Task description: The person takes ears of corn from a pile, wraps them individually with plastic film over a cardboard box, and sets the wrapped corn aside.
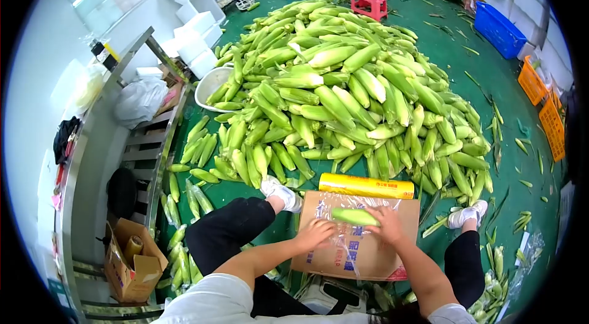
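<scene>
An ear of corn in its green husk point(354, 216) lies across clear film on top of a cardboard box point(322, 256), between my two hands. My left hand point(316, 234) rests by the ear's left end, over the film; what its fingers hold is too small to make out. At the ear's right end is my right hand point(385, 223), its fingers against the husk and film. A yellow roll of film point(367, 186) lies along the far edge of the box. Beyond it rises a large heap of husked green corn point(331, 103).
A metal rack point(76, 201) stands at the left, with an open carton point(132, 262) on its lower level. A white basin point(211, 88) touches the heap. Behind are a red stool point(369, 3) and a blue crate point(498, 29). Wrapped ears point(184, 262) lie beside my legs.
</scene>
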Action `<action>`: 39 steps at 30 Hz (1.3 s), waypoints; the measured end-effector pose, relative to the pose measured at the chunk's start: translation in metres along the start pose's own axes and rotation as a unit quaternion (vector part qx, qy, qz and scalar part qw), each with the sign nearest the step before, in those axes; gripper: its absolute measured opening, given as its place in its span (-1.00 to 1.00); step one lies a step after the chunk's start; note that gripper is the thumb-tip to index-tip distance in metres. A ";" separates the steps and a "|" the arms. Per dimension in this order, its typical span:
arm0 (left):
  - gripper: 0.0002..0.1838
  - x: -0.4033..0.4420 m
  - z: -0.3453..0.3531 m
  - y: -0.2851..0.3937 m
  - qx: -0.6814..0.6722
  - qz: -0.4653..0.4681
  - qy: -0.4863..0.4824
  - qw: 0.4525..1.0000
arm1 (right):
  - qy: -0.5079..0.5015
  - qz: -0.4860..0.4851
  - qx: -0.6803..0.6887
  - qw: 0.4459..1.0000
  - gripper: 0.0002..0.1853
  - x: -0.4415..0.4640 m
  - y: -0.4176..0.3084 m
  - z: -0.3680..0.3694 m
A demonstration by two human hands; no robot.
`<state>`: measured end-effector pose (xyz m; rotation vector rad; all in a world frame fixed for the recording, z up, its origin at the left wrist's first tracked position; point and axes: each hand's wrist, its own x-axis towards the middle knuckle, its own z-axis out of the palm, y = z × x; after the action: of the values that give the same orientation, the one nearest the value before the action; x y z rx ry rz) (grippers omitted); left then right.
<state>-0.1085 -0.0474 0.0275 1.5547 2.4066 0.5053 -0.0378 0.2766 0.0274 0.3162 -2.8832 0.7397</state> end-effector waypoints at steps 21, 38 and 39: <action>-0.84 0.095 -0.008 0.005 -0.128 -0.084 -0.066 0.986 | -0.144 0.110 0.115 0.977 -0.60 -0.073 -0.036 -0.021; -0.33 0.116 0.014 0.001 -0.064 -0.051 -0.031 0.996 | -0.001 0.029 -0.103 0.994 -0.37 -0.005 -0.031 -0.016; -0.33 0.116 0.009 0.000 -0.095 -0.044 -0.042 0.994 | -0.027 0.056 -0.085 0.994 -0.36 -0.002 -0.031 -0.012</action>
<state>-0.1527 0.0593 0.0186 1.3574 2.2792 0.6171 -0.0275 0.2562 0.0518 0.1577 -3.0098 0.5040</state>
